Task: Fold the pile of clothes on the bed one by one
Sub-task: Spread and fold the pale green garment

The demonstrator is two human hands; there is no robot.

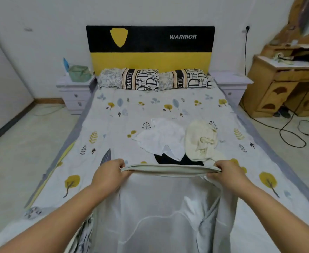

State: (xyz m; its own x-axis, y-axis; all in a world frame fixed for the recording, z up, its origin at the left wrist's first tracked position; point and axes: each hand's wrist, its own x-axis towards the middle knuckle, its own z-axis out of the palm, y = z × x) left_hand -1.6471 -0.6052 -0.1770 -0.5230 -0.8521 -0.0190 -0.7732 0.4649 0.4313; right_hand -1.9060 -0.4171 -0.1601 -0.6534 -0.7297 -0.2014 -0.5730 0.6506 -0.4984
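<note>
Both hands pinch the top hem of a pale grey garment (161,207), low centre of frame. Left hand (110,173) grips the left end of the hem, right hand (229,173) the right end, fingers curled round the folded edge. The hem is pulled taut between them, probably to square the cloth and flatten it before the next fold. The rest of the garment drapes down toward the bottom edge of frame, between the forearms.

The remaining pile sits just above the hands, centre frame: a white garment (161,137), a cream garment (202,139) to its right, a black piece (170,159) poking out underneath. All lie on the leaf-print bed sheet (141,110). The pile looks unfolded, so the task seems early. Pillows (155,79) and headboard (150,46) are at upper centre.
</note>
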